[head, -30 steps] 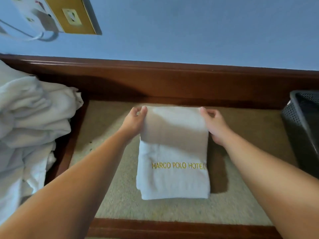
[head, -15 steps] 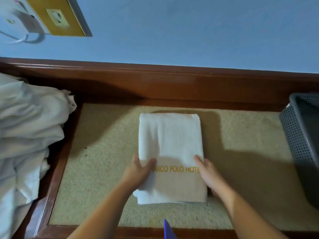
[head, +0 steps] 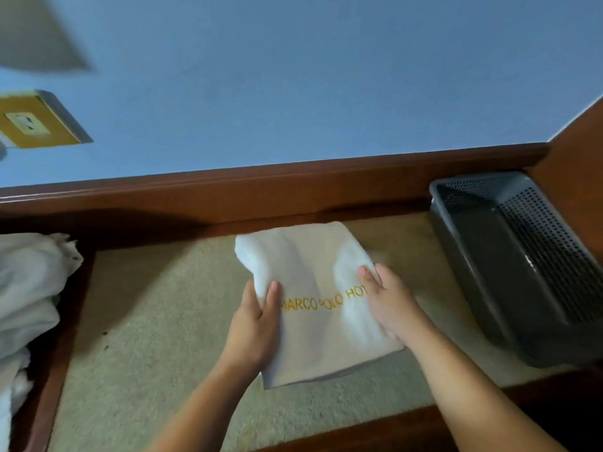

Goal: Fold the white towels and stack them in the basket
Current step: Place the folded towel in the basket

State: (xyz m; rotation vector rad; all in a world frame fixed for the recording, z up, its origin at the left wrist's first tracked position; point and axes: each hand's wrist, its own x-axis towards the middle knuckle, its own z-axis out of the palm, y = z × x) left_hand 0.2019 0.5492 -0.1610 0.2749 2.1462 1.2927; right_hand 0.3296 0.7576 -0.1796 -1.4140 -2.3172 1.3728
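Observation:
A folded white towel with yellow "MARCO POLO HOTEL" lettering is held over the beige carpet, tilted toward the right. My left hand grips its left edge, thumb on top. My right hand grips its right edge the same way. The dark grey perforated basket stands at the right, and its inside looks dark with no towel showing in it. A heap of unfolded white towels lies at the far left.
The beige carpeted surface is bordered by a dark wooden frame at the back, left and front. Behind rises a blue wall with a gold socket plate. A wooden panel stands behind the basket.
Both hands slid from the towel's far corners down to its sides, took hold and lifted it, shifting it rightward toward the basket. The view swung right, showing more of the basket.

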